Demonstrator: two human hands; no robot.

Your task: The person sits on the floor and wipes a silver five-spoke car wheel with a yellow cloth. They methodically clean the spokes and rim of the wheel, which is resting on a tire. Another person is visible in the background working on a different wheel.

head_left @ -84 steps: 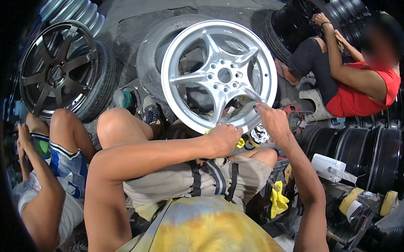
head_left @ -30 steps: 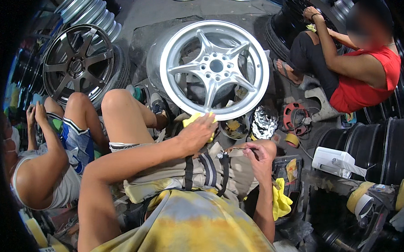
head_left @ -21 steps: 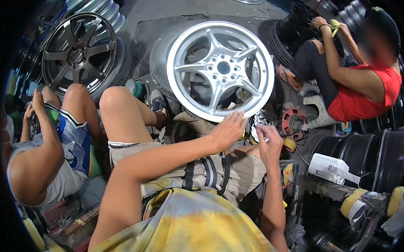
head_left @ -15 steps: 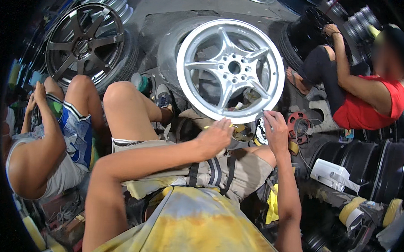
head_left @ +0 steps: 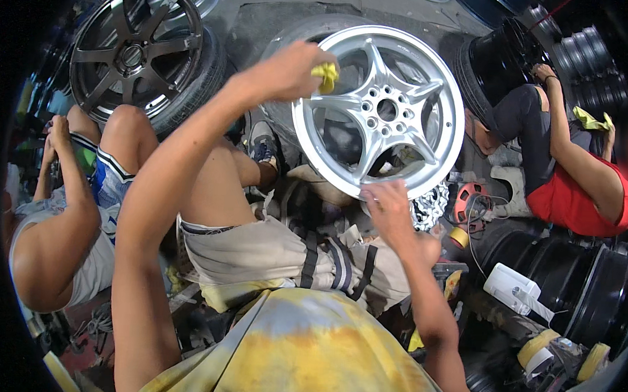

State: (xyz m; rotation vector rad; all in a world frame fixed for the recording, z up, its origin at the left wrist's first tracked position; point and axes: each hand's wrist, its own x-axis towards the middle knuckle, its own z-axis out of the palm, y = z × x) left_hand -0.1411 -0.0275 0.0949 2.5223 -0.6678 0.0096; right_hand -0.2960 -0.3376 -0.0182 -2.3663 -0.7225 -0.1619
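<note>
A silver alloy wheel (head_left: pixel 389 77) with star-shaped spokes leans back on a tyre in front of me. My left hand (head_left: pixel 295 70) is raised at the wheel's left edge. Its fingers are closed around a crumpled yellow sheet (head_left: pixel 325 77), cloth or sandpaper, I cannot tell which. At the near edge of the wheel, my right hand (head_left: pixel 390 208) grips the rim with bent fingers; the thumb is partly hidden.
A dark multi-spoke wheel (head_left: pixel 132 56) rests on another tyre at the left, near a seated person (head_left: pixel 61 220). At the right a person in red (head_left: pixel 580 193) handles a black wheel (head_left: pixel 502 57). A red reel (head_left: pixel 471 201), black wheels (head_left: pixel 570 270) and yellow rolls (head_left: pixel 537 349) lie nearby.
My left hand has swung from the near rim up to the wheel's left edge with the yellow sheet. My right hand has shifted left along the near rim. The co-worker's yellow sheet shows more.
</note>
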